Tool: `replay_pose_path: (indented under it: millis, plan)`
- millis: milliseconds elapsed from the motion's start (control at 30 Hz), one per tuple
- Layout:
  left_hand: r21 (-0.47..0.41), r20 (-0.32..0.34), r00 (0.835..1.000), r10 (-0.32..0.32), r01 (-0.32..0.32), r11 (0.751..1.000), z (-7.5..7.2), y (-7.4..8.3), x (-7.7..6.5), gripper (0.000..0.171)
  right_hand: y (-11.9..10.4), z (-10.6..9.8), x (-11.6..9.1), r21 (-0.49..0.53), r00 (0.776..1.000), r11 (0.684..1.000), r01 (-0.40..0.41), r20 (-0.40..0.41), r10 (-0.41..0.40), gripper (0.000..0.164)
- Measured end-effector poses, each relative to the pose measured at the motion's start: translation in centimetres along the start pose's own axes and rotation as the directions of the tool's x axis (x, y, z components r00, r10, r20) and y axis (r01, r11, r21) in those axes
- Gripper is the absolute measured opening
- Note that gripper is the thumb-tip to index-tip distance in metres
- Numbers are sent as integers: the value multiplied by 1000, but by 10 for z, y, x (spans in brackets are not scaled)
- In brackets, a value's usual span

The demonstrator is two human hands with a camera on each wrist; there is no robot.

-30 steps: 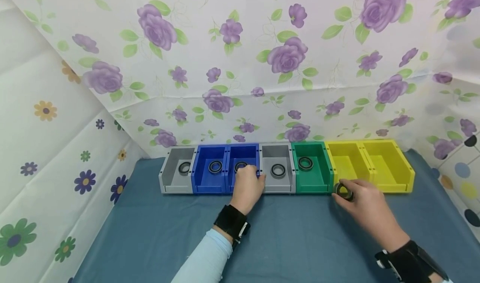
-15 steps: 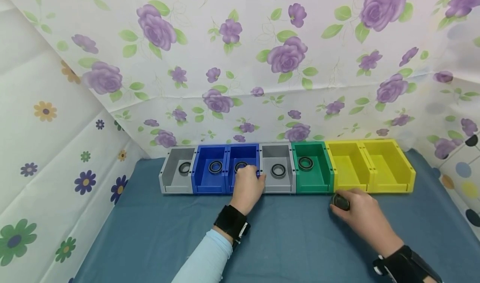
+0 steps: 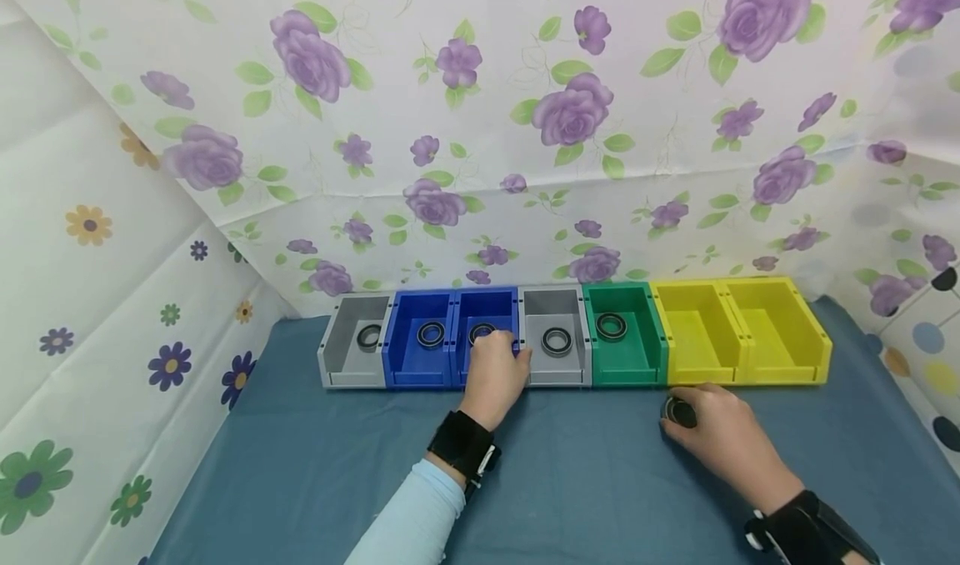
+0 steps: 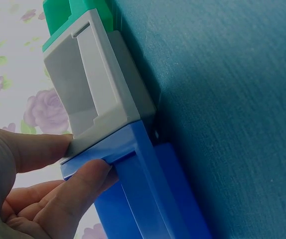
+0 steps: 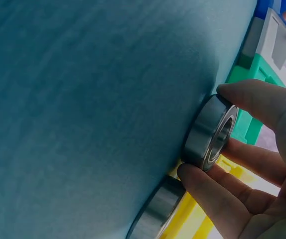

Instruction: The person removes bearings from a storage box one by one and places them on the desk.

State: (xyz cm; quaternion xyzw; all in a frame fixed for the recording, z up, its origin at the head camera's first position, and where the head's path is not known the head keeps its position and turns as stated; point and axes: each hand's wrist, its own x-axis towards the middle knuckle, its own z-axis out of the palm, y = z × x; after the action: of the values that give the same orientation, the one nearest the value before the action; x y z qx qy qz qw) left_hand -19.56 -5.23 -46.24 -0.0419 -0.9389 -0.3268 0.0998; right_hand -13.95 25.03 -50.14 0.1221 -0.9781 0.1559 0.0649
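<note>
My left hand [image 3: 495,377] pinches the shared side wall of a blue bin [image 4: 128,174] and the grey bin [image 4: 95,69] beside it, thumb on one side and fingers on the other. In front of the yellow bins, my right hand [image 3: 731,436] holds a ball bearing [image 5: 210,132] by its outer rim between thumb and fingers, close over the blue cloth. A second bearing [image 5: 158,211] shows beside it in the right wrist view; in the head view the hand hides it. Other bearings lie one to a bin, such as in the green bin [image 3: 632,365].
A row of bins runs along the back of the blue cloth [image 3: 577,482]: grey [image 3: 352,377], blue, grey, green and yellow [image 3: 780,344]. Two blue bins and the left grey one also hold bearings [image 3: 431,334]. A flowered sheet [image 3: 480,148] hangs right behind the row.
My right hand has drawn back from the left yellow bin's front edge toward me and lower, bearing still in its fingers. The bearing has turned in the fingers. My left hand has stayed put.
</note>
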Motion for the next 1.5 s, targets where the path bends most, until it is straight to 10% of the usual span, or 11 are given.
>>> replay_pose_path:
  millis: [1200,1500]
  plan:
    - [-19,1,1000,-3,3,1000,2,0,0,24,-3,-1,-2,-1,999,1000,-25,48,25,40]
    - [-9,-31,999,24,-25,1000,1,-2,0,23,-12,-16,11,-17,999,1000,8,-48,-8,34]
